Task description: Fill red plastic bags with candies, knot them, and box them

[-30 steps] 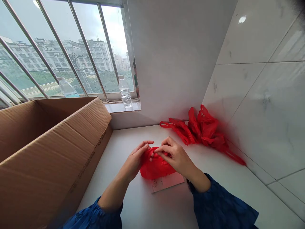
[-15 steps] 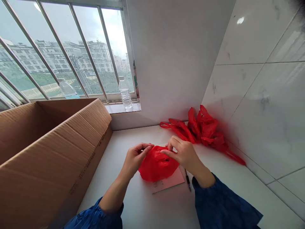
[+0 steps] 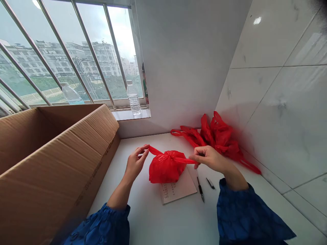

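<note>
Red bag (image 3: 166,170), pinched by both hands (image 3: 135,161) (image 3: 209,158), partly hides a notebook (image 3: 181,191) beside a pen (image 3: 200,189).

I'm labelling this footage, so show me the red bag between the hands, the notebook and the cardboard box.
Red bag (image 3: 166,171), head view, front of its bulging body.
Notebook (image 3: 184,189), head view, uncovered part of its top face.
Cardboard box (image 3: 63,165), head view, outer face of its right side.

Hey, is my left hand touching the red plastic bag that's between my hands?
Touching. In the head view, the left hand pinches one stretched end of the red plastic bag between thumb and fingers.
</note>
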Motion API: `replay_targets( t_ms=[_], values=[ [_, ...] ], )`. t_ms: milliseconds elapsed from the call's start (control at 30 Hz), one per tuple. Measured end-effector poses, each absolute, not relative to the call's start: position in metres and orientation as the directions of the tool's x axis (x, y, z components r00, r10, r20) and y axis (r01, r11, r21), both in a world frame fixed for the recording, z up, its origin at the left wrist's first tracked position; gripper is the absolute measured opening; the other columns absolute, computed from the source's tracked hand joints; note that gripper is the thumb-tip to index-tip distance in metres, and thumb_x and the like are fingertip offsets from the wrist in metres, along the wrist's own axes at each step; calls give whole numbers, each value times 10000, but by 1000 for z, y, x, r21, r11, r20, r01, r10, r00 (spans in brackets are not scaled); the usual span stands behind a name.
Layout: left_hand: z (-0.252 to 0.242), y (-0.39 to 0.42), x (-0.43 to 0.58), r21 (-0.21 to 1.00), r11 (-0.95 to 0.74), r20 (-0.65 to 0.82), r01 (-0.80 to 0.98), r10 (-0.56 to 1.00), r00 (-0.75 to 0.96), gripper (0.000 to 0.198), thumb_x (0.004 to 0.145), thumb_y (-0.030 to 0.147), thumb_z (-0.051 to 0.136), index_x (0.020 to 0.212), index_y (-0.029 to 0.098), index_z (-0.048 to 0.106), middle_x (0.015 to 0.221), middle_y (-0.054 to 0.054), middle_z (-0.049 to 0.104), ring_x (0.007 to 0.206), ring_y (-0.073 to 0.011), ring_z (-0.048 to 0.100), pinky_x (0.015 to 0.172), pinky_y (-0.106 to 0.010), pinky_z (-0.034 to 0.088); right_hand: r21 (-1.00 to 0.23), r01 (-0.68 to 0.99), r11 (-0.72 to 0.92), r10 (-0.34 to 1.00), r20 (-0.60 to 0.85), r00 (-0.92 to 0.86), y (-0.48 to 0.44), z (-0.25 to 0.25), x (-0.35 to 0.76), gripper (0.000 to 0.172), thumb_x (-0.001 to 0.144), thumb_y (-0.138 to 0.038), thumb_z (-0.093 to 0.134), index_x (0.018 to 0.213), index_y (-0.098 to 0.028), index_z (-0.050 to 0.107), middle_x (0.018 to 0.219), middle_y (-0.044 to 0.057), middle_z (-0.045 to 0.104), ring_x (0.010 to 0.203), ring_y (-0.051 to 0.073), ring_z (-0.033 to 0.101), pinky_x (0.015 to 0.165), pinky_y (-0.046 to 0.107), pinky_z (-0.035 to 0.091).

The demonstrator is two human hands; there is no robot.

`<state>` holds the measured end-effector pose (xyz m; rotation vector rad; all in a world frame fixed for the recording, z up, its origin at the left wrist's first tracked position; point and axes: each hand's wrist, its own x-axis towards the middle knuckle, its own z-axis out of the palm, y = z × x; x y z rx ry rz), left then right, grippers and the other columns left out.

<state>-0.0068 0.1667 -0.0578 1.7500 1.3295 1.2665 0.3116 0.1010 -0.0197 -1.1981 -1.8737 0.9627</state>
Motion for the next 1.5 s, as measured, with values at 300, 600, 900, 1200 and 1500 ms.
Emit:
replay_targets(
  t_ms=[300, 600, 900, 1200, 1500],
  values=[
    [-62, 141, 24, 841, -381, 274, 385, 912, 305, 787, 909, 496, 605, 1567, 288, 226, 1548, -130, 273, 1278, -260, 540, 1012, -387, 516, -741, 479, 471, 881, 421, -215, 151, -77, 263, 366, 955, -381, 498, 1233, -179, 626, 1392, 141, 572, 1315, 235, 509, 1129, 438, 358],
    [-76, 147, 17, 340, -397, 256, 853, 911, 322, 853, 866, 289, 660, 1579, 273, 193, 1633, -178, 197, 1295, -368, 535, 941, -469, 525, -641, 637, 428, 903, 292, -314, 147, -99, 232, 473, 1051, -439, 305, 1334, -226, 620, 1369, 64, 637, 1289, 213, 559, 1126, 401, 377],
    [-104, 137, 40, 253, -306, 241, 918, 939, 246, 559, 1006, 443, 434, 1534, 276, 360, 1578, -171, 366, 1450, -353, 345, 1125, -589, 303, -541, 768, 342, 940, 215, -266, 141, -108, 217, 509, 1058, -446, 254, 1541, -308, 338, 1575, 30, 406, 1452, 255, 350, 1186, 564, 233],
    [-136, 139, 42, 156, -314, 217, 937, 936, 278, 550, 1035, 411, 333, 1566, 275, 288, 1620, -100, 305, 1506, -312, 227, 1171, -571, 230, -478, 829, 291, 957, 142, -254, 145, -124, 209, 519, 1053, -363, 242, 1559, -260, 300, 1625, 27, 292, 1504, 248, 239, 1209, 567, 167],
    [-148, 141, 43, 115, -316, 212, 942, 934, 288, 552, 1039, 416, 312, 1568, 260, 283, 1615, -98, 313, 1503, -294, 244, 1183, -553, 223, -455, 844, 285, 956, 75, -282, 148, -135, 207, 529, 1052, -361, 229, 1566, -242, 277, 1638, 33, 243, 1517, 231, 203, 1218, 545, 154]
  ],
)
